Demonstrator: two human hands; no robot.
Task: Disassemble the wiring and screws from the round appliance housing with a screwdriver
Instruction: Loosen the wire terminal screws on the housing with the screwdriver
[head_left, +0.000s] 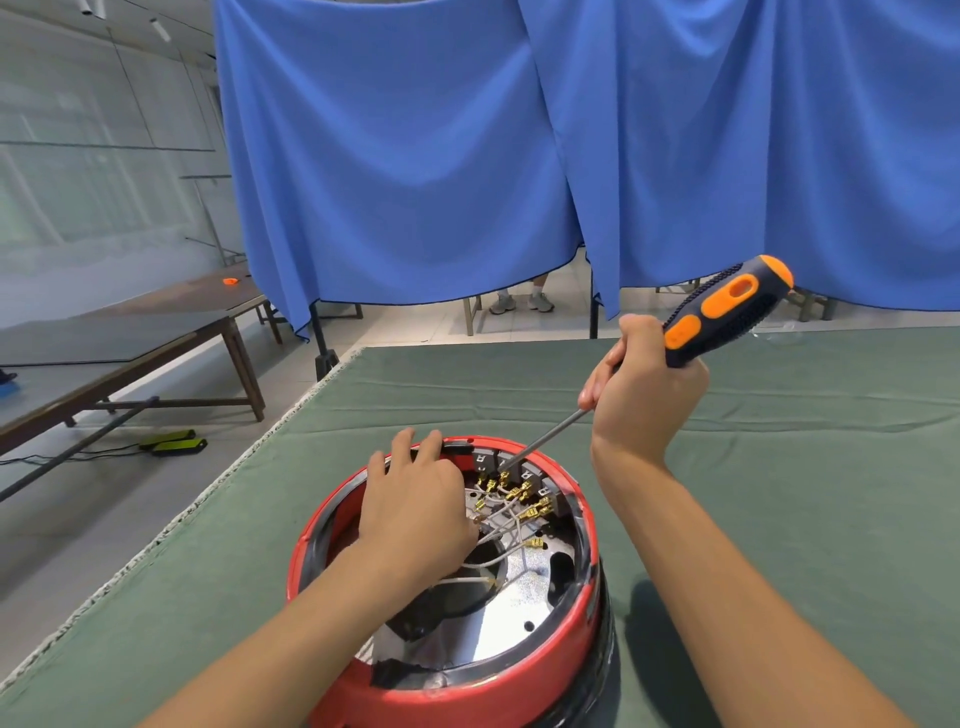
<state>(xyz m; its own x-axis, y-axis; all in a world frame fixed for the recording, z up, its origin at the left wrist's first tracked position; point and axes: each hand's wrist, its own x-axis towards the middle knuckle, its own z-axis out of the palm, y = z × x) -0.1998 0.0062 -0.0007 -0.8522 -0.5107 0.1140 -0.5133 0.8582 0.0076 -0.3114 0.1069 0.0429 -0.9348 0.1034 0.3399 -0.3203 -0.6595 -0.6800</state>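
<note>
Red housing (467, 691) under left hand (415, 514).

Bare forearms (727, 571), no sleeves

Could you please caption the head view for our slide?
Right hand drives a screwdriver into terminals inside the red round housing while left hand steadies it.

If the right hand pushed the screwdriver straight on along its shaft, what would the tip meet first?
The right hand angles the screwdriver down-left; its tip appears already at a brass connector by the grey terminal blocks inside the red housing. Whether they actually touch is unclear.
</note>
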